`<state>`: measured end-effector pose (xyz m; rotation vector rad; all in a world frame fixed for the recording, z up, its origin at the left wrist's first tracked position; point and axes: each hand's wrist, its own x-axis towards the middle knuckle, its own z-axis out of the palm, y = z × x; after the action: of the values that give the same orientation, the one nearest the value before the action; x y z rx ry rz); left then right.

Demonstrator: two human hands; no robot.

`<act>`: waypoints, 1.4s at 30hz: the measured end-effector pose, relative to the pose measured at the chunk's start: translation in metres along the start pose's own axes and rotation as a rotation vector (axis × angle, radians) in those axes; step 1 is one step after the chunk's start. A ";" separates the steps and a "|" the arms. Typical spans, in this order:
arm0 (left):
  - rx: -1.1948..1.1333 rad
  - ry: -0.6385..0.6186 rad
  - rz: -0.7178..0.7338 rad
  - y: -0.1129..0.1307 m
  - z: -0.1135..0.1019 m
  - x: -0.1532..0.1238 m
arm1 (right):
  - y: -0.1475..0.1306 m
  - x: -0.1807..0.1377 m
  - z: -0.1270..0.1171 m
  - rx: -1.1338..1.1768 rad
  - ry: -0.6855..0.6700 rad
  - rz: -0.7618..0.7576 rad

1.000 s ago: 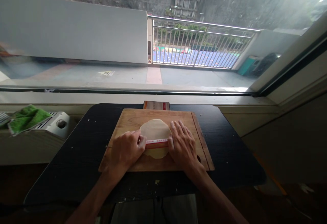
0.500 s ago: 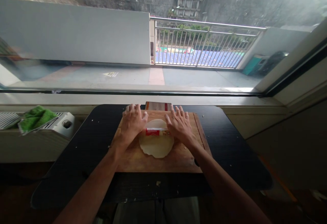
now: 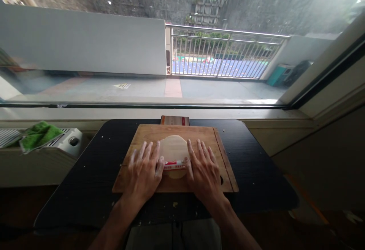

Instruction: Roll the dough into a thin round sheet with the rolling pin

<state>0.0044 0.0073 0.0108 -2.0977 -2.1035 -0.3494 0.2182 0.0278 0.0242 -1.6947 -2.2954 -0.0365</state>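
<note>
A round, flat sheet of pale dough [image 3: 174, 148] lies on a wooden cutting board [image 3: 151, 134]. Across its near part rests a rolling pin [image 3: 174, 165] with a red and white label; only its middle shows between my hands. My left hand [image 3: 145, 174] lies flat over the pin's left end, fingers stretched forward and dusted with white. Over the right end is my right hand [image 3: 203, 170], palm down with straight, slightly spread fingers. Both thumbs point inward beside the label. The pin's ends are hidden beneath the hands.
The board sits on a black table [image 3: 251, 158] dotted with crumbs. Behind it, a flat box [image 3: 175, 120] stands at the table's far edge by the window sill [image 3: 216, 113]. To the left, a green cloth [image 3: 41, 136] drapes over a white radiator [image 3: 65, 143].
Both hands and the rolling pin have moved toward me, from the dough's far part to its near part. The pin's label has turned. My view has shifted slightly.
</note>
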 end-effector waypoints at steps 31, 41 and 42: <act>-0.073 -0.030 0.026 0.005 -0.002 0.038 | -0.008 0.024 0.003 -0.022 -0.055 0.045; -0.096 -0.031 0.127 -0.014 -0.002 0.039 | -0.009 0.011 0.003 -0.035 -0.012 0.036; -0.095 -0.035 0.127 -0.016 -0.003 0.047 | -0.007 0.019 0.004 -0.035 -0.019 0.041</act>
<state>-0.0121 0.0521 0.0252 -2.2938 -1.9962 -0.4064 0.2056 0.0438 0.0261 -1.7664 -2.2852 -0.0531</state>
